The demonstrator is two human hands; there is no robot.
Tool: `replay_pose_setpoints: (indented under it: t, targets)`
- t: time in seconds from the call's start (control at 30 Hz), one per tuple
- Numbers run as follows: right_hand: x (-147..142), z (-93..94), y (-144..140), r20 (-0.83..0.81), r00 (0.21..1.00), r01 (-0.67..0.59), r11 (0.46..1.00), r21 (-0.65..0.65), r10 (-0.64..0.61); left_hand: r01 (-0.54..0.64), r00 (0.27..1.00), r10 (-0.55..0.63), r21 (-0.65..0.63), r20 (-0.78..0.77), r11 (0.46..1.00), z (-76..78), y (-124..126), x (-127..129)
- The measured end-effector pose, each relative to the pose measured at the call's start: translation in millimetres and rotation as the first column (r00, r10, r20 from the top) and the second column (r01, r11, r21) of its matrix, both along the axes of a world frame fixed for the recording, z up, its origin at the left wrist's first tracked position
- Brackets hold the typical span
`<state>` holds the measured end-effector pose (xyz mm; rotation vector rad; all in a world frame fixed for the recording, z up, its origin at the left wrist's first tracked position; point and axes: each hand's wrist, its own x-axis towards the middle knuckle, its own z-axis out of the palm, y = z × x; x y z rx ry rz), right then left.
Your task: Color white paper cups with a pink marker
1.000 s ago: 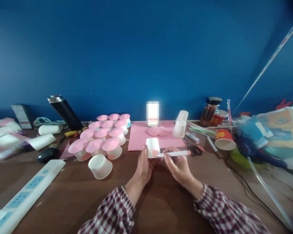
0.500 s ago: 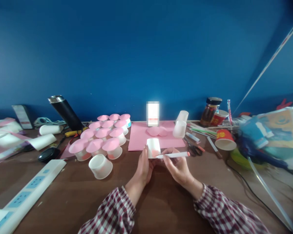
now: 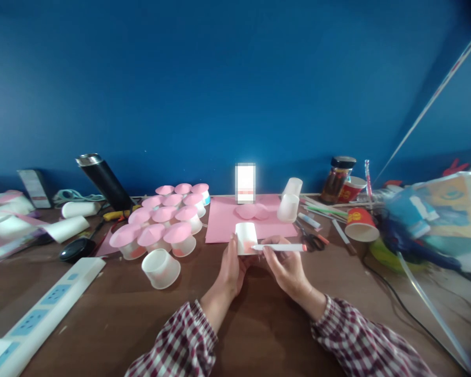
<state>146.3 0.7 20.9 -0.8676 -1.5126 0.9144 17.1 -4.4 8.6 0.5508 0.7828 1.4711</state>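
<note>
Your left hand point(image 3: 231, 264) is wrapped around a small white paper cup point(image 3: 246, 238), upside down, base up, held just above the wooden table point(image 3: 113, 319) at the near edge of the pink paper sheet point(image 3: 223, 220). A pink-orange patch shows on the cup's side facing you. Your right hand point(image 3: 288, 267) is closed on a white marker point(image 3: 279, 247) with a pink end cap, lying nearly level, its tip touching the cup's side at the coloured patch. The two hands sit close together, the cup between them.

On the pink sheet behind the cup lie pink paper discs point(image 3: 251, 211), and at its far right corner stand two white cups point(image 3: 290, 201), one leaning on the other; whether anything is in them cannot be seen.

To your left is a cluster of inverted white cups topped with pink paper caps point(image 3: 163, 220), some with pink marks on their sides. Nearer you, one plain white cup point(image 3: 160, 268) lies tipped with its mouth upward and shows nothing inside.

To the right, scissors point(image 3: 312, 241) and loose markers point(image 3: 317, 212) lie on the table, then a red paper cup point(image 3: 360, 225) on its side, its opening turned away. Behind it a dark jar with a black lid point(image 3: 339, 180) stands beside another red cup point(image 3: 355, 188). A black flask point(image 3: 104, 180) leans at far left, and a white power strip point(image 3: 47, 309) runs along the near left edge.
</note>
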Motion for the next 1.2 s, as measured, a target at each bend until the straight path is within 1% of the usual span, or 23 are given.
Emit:
replay_pose_setpoints:
  t: [0.07,0.1,0.2,0.23,0.37,0.5,0.53,0.63,0.67,0.8,0.93,1.07,1.2]
  targets:
    - [0.1,0.5,-0.3,0.010,0.999,0.040,0.999,0.016,-0.040,-0.003,1.000,0.003,-0.006,0.000,1.000,-0.3,0.3,0.1]
    - [0.1,0.5,-0.4,0.017,0.999,0.033,0.999,0.016,-0.034,-0.002,1.000,0.002,-0.005,0.000,1.000,-0.3,0.3,0.2]
    - [-0.1,-0.4,-0.9,0.039,0.998,-0.044,0.999,-0.004,0.044,0.005,1.000,-0.005,0.009,0.004,1.000,0.2,-0.6,0.4]
    - [-0.2,-0.7,-1.0,0.040,0.998,-0.049,0.999,-0.008,0.050,0.003,1.000,-0.003,0.009,0.005,1.000,0.4,-0.8,0.4]
    - [-0.1,-0.1,-0.8,0.030,0.999,0.040,0.999,0.015,-0.040,0.002,1.000,-0.002,0.000,0.009,1.000,0.4,-0.6,0.0]
    - [0.5,1.6,-0.9,0.041,0.999,-0.021,1.000,0.003,0.021,-0.011,1.000,0.011,-0.001,0.029,1.000,-0.9,0.5,-0.3]
    - [0.5,1.9,-0.9,0.043,0.999,-0.018,1.000,0.001,0.018,-0.012,0.999,0.012,-0.001,0.031,1.000,-1.1,0.6,-0.3]
    - [0.5,2.6,-0.4,0.019,0.998,0.051,0.999,-0.001,-0.051,-0.008,1.000,0.008,-0.010,0.023,1.000,-0.7,0.4,0.1]
    - [0.3,2.7,-0.2,0.010,0.999,0.053,0.999,-0.006,-0.053,-0.010,1.000,0.010,-0.013,0.023,1.000,-0.5,0.3,0.2]
    - [-0.6,2.5,-0.4,0.011,1.000,-0.018,1.000,-0.020,0.018,-0.016,0.999,0.016,-0.001,0.030,1.000,0.2,0.2,0.2]
    - [-0.1,2.4,-1.3,0.020,0.999,0.048,0.999,-0.007,-0.048,-0.017,0.999,0.018,-0.021,0.043,1.000,1.1,0.7,-0.1]
    - [0.2,1.7,-1.2,0.023,1.000,0.005,1.000,-0.013,-0.005,-0.019,0.998,0.020,-0.016,0.056,1.000,0.9,0.4,-0.7]
    - [-0.3,1.6,-0.3,0.014,0.999,0.047,0.999,-0.005,-0.047,-0.006,0.998,0.007,-0.023,0.056,1.000,0.1,0.3,-1.3]
